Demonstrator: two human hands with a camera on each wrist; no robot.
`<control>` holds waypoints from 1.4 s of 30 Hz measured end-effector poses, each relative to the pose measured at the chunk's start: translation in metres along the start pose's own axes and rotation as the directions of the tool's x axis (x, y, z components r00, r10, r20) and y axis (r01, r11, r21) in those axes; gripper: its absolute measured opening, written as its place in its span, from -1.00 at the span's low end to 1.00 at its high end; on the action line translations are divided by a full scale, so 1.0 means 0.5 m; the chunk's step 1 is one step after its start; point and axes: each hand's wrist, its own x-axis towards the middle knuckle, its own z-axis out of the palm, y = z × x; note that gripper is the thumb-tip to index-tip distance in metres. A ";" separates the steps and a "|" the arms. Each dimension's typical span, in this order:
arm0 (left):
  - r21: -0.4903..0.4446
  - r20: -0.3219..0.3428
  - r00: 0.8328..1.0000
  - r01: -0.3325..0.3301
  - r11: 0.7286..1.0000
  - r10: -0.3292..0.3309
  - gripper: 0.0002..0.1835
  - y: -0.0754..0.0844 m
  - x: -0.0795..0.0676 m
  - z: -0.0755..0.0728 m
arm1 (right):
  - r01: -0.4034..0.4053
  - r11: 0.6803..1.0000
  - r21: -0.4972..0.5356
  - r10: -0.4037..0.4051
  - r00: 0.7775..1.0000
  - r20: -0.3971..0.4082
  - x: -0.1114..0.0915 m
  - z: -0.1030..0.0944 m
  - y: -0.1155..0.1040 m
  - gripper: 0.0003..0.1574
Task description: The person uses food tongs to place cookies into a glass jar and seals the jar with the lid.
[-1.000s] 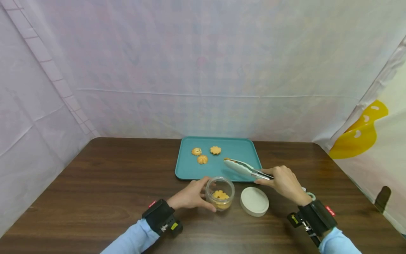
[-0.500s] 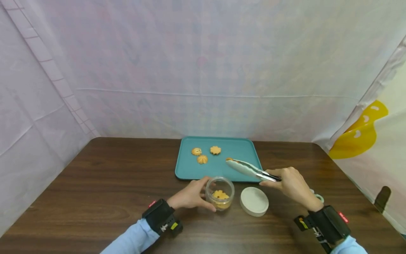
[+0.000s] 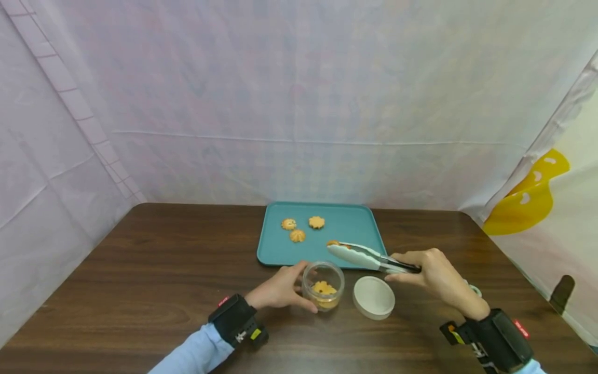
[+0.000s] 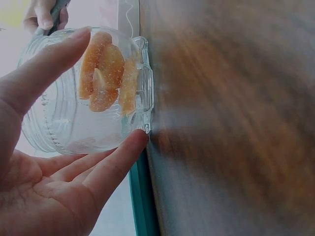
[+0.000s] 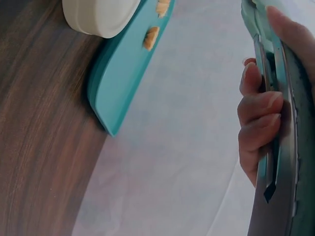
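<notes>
My left hand holds the side of a clear glass jar, thumb on one side and fingers on the other. Flower-shaped cookies lie in the bottom of the jar, which stands upright on the table. In my right hand are metal tongs with pale green tips, gripped around the handles. A cookie shows at the tong tips, partly hidden by them, over the tray's front right part. Beyond the jar, a teal tray carries three more cookies on its left half.
A white round lid lies on the brown table just right of the jar, below the tongs. A pale cloth wall rises behind the tray. Cloth also hangs at both sides, with a yellow print at the right.
My right hand has drawn back to the right and toward me with the tongs. The cookie at their tips has shifted slightly nearer the jar. My left hand and the jar have stayed put.
</notes>
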 end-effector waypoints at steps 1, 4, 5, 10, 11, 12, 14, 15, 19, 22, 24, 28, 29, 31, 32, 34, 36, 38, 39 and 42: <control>-0.002 0.000 1.000 -0.001 1.000 0.001 -0.21 0.000 0.000 0.000 | 0.010 1.000 0.011 -0.010 1.000 0.002 0.000 -0.001 -0.003 -0.54; -0.004 -0.002 1.000 -0.006 1.000 0.006 -0.22 -0.002 0.000 0.001 | 0.023 0.999 0.040 -0.024 1.000 0.017 -0.002 -0.001 -0.010 -0.55; -0.001 -0.003 1.000 -0.010 1.000 0.010 -0.22 -0.003 0.000 0.001 | 0.024 0.998 0.050 -0.025 0.999 0.022 -0.002 -0.001 -0.012 -0.55; 0.013 -0.003 1.000 -0.013 1.000 0.013 -0.23 -0.008 0.003 0.002 | 0.017 0.997 0.073 -0.021 0.999 0.048 -0.006 0.001 -0.022 -0.51; 0.015 -0.003 1.000 -0.013 1.000 0.013 -0.23 -0.009 0.004 0.001 | 0.012 0.997 0.079 -0.017 0.998 0.054 -0.006 0.002 -0.024 -0.49; 0.018 -0.004 1.000 -0.012 1.000 0.012 -0.23 -0.010 0.004 0.001 | 0.014 0.997 0.079 -0.018 0.998 0.053 -0.007 0.002 -0.026 -0.48; 0.020 -0.005 1.000 -0.013 1.000 0.013 -0.24 -0.009 0.005 0.001 | 0.020 0.996 0.086 -0.025 0.998 0.056 -0.007 0.003 -0.029 -0.48; 0.018 -0.004 1.000 -0.012 1.000 0.012 -0.24 -0.009 0.005 0.001 | 0.026 0.996 0.090 -0.031 0.998 0.059 -0.007 0.004 -0.031 -0.48; 0.028 -0.007 1.000 0.000 1.000 0.000 -0.23 -0.009 0.006 0.001 | 0.051 0.992 0.114 -0.060 0.996 0.073 -0.006 0.009 -0.036 -0.52; 0.034 -0.009 1.000 0.018 0.999 -0.017 -0.21 -0.009 0.006 0.001 | 0.054 0.992 0.115 -0.065 0.994 0.089 -0.006 0.011 -0.038 -0.54; 0.035 -0.010 1.000 0.024 0.999 -0.024 -0.22 -0.009 0.006 0.001 | 0.054 0.994 0.100 -0.064 0.993 0.100 -0.006 0.013 -0.037 -0.54; 0.031 -0.009 1.000 0.016 0.999 -0.016 -0.23 -0.008 0.005 0.002 | 0.056 0.997 0.058 -0.062 0.991 0.116 -0.007 0.015 -0.037 -0.55; 0.031 -0.009 1.000 0.013 0.999 -0.013 -0.24 -0.008 0.005 0.002 | 0.059 0.997 0.050 -0.065 0.991 0.120 -0.007 0.015 -0.037 -0.55; 0.033 -0.009 1.000 0.012 0.999 -0.012 -0.24 -0.008 0.005 0.001 | 0.067 0.997 0.033 -0.071 0.989 0.127 -0.006 0.016 -0.038 -0.55; 0.036 -0.009 1.000 0.015 0.999 -0.015 -0.24 -0.008 0.005 0.001 | 0.071 0.997 0.026 -0.074 0.989 0.129 -0.006 0.016 -0.039 -0.54; 0.040 -0.010 1.000 0.011 0.999 -0.011 -0.24 -0.008 0.005 0.001 | 0.078 0.997 0.013 -0.079 0.988 0.135 -0.005 0.017 -0.040 -0.52; 0.041 -0.011 1.000 0.016 0.999 -0.016 -0.23 -0.008 0.005 0.001 | 0.087 0.996 -0.005 -0.086 0.987 0.135 -0.003 0.018 -0.042 -0.50; 0.040 -0.013 1.000 0.016 0.999 -0.015 -0.23 -0.009 0.006 0.002 | 0.101 0.995 -0.025 -0.097 0.987 0.127 -0.002 0.019 -0.043 -0.50; 0.038 -0.014 1.000 0.015 0.999 -0.014 -0.23 -0.009 0.006 0.002 | 0.103 0.994 -0.033 -0.098 0.987 0.124 -0.001 0.020 -0.043 -0.50; 0.039 -0.016 1.000 0.014 0.999 -0.013 -0.23 -0.011 0.006 0.003 | 0.110 0.993 -0.050 -0.104 0.989 0.108 -0.001 0.021 -0.042 -0.50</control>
